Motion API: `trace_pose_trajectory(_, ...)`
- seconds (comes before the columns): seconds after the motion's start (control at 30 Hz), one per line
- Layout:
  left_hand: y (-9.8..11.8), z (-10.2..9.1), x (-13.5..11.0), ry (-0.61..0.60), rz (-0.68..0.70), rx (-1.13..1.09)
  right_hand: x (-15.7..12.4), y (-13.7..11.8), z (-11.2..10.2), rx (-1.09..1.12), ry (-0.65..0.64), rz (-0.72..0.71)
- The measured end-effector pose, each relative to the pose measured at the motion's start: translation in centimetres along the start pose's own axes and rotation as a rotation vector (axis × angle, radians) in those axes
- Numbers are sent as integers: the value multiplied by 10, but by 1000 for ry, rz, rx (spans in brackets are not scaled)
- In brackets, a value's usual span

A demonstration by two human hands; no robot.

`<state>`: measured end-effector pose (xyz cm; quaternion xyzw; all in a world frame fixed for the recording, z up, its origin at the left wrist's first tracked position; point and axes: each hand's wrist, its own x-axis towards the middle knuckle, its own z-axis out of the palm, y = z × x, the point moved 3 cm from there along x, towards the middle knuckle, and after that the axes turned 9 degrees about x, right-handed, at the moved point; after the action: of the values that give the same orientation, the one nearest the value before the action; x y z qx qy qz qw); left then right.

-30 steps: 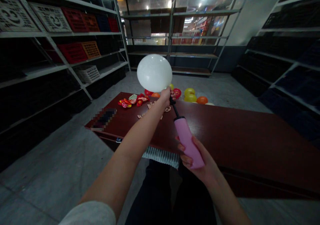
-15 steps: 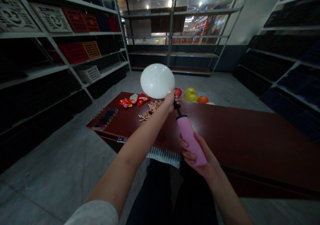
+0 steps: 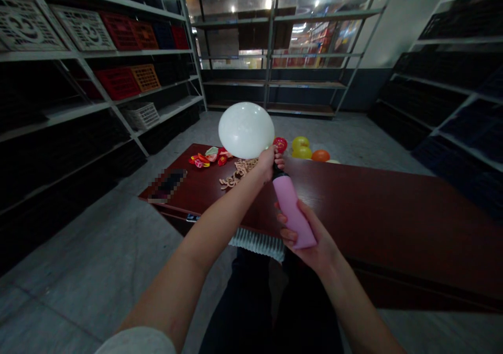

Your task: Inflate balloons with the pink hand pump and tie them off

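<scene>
A white balloon (image 3: 245, 129), partly inflated, sits on the black nozzle of a pink hand pump (image 3: 293, 212). My left hand (image 3: 268, 163) pinches the balloon's neck around the nozzle. My right hand (image 3: 310, 237) grips the pink pump body from below, pushed up close to the left hand so the black rod is almost hidden. Both hands are held above the dark red table (image 3: 373, 212).
On the table lie flat red and yellow balloons (image 3: 210, 158), a heap of tan ties (image 3: 239, 169) and a dark phone (image 3: 170, 183). Inflated red, yellow and orange balloons (image 3: 302, 149) sit beyond the table. Shelving with crates (image 3: 118, 81) lines the left, back and right.
My right hand pushed the pink pump body forward, so the black rod slid in. The balloon dropped lower in view and looks slightly larger.
</scene>
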<state>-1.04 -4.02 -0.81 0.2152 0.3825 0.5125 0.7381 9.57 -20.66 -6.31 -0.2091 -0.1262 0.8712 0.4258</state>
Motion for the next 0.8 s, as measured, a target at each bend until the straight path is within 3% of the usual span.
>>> trace_pose_trajectory(0.27, 36, -24, 20, 148, 112, 3, -23, 18, -10, -75, 41, 50)
trace_pose_trajectory(0.43, 38, -43, 20, 168, 80, -88, -16, 28, 3, -2, -15, 127)
trace_pose_trajectory(0.53, 29, -40, 12, 59, -10, -123, -7, 28, 14, 78, -81, 154)
trace_pose_trajectory(0.63, 21, -26, -4, -107, -82, -175, 1, 21, 24, 142, -137, 134)
trace_pose_trajectory(0.8, 20, -4, -31, -267, -84, -220, 8, 9, 36, 132, -180, 104)
